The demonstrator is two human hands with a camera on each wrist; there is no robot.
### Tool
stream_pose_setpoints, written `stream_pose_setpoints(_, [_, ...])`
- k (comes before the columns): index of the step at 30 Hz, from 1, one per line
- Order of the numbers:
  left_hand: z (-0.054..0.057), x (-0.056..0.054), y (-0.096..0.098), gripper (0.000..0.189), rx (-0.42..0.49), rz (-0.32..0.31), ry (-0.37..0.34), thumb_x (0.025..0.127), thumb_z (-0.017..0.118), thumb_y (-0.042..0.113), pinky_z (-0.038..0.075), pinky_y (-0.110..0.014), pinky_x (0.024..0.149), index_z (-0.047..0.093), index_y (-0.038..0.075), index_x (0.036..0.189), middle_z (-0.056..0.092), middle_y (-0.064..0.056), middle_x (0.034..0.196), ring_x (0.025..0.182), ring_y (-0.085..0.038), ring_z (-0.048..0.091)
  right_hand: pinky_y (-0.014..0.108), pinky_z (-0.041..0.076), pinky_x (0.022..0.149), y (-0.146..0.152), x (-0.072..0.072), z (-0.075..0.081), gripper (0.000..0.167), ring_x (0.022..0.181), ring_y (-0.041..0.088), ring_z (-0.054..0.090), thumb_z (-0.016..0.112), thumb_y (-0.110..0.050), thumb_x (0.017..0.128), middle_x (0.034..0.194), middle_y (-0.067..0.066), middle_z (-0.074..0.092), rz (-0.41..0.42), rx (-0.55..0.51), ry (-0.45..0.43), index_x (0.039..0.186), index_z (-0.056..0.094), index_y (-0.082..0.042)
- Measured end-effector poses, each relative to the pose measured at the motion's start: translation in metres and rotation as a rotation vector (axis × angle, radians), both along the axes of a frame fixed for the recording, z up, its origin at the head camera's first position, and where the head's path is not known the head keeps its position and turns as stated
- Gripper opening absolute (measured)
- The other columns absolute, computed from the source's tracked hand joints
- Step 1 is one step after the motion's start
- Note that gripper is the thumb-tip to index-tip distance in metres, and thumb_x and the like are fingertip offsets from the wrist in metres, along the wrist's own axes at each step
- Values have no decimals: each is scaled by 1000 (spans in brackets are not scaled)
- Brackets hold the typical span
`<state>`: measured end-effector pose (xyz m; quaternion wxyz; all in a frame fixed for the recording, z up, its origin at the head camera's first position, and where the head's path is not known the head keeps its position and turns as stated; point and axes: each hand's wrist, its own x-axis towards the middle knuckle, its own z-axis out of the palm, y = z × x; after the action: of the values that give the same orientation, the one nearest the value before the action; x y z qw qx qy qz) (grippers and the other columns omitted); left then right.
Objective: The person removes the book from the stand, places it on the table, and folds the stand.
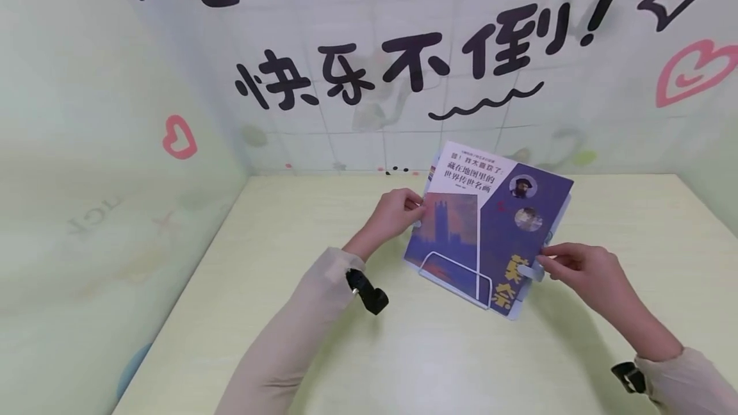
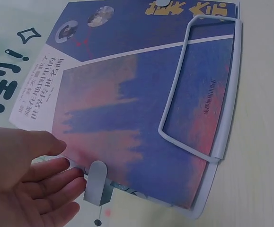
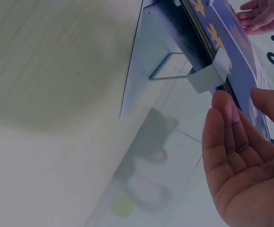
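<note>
Chinese-titled art book (image 1: 501, 229) right of centre in frame, tilted on a pale book stand (image 2: 227, 118) over the tabletop (image 1: 438, 364); wire page holder (image 2: 175, 80) crosses its lower cover. Left hand (image 1: 394, 213) at the book's left edge near the left clip (image 2: 96, 182): grip loose, thumb and fingers parted. Right hand (image 1: 585, 271) at the right edge beside the right clip (image 1: 533, 271): grip narrow, fingers relaxed; can't tell if either pinches. Book probably light, thin, bendy, slick-covered; stand likely stiffer. Best hold: both side edges, clear of clips and wire, to spare cover corners.
</note>
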<state>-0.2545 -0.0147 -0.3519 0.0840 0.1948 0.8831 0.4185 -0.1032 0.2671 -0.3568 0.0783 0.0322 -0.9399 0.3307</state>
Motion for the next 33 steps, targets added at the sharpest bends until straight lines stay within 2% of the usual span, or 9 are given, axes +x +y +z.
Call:
stream_pose_setpoints(3, [-2, -4, 8, 22, -7, -4, -35, 89, 60, 15, 51, -22, 64, 62, -1, 103, 65, -7, 88, 76, -14, 61, 24, 46, 49, -1, -4, -1, 30, 62, 19, 61, 63, -23, 88, 71, 6, 66, -7, -26, -39, 96, 66, 6])
stream_pose_setpoints(7, [0, -8, 8, 17, -8, -6, -37, 88, 62, 11, 50, -22, 62, 63, -2, 100, 65, -7, 84, 73, -15, 61, 25, 46, 47, -6, -11, 0, 28, 59, 19, 60, 65, -24, 86, 68, 4, 65, -31, -37, -52, 88, 67, 4])
stream_pose_setpoints(15, [-2, -10, 10, 13, 6, 0, -37, 88, 61, 7, 50, -21, 61, 61, -1, 98, 63, -7, 82, 71, -15, 60, 25, 40, 43, -5, -16, 1, 21, 54, 16, 54, 67, -19, 85, 60, 1, 60, -33, 17, -20, 76, 65, 0])
stream_pose_setpoints(21, [-4, -10, 12, 12, 92, -21, -5, 89, 58, 5, 50, -24, 62, 55, -2, 98, 64, -12, 87, 73, -18, 61, 24, 42, 44, -1, -17, 5, 21, 53, 12, 55, 67, -19, 85, 62, 1, 62, -44, 11, 39, 77, 66, 1])
stream_pose_setpoints(27, [-6, -11, 14, 13, 186, -17, 12, 89, 57, 3, 51, -25, 63, 52, -3, 99, 64, -16, 90, 78, -22, 62, 24, 42, 44, 2, -19, 12, 21, 52, 12, 54, 66, -19, 85, 60, 1, 62, -50, 14, 77, 76, 66, -1])
stream_pose_setpoints(33, [-2, -12, 16, 14, 299, -14, 23, 89, 56, 1, 51, -25, 68, 53, -6, 100, 64, -19, 92, 83, -26, 63, 23, 41, 44, 5, -21, 19, 23, 51, 7, 55, 66, -21, 85, 61, 2, 63, -77, 5, 115, 78, 66, 1])
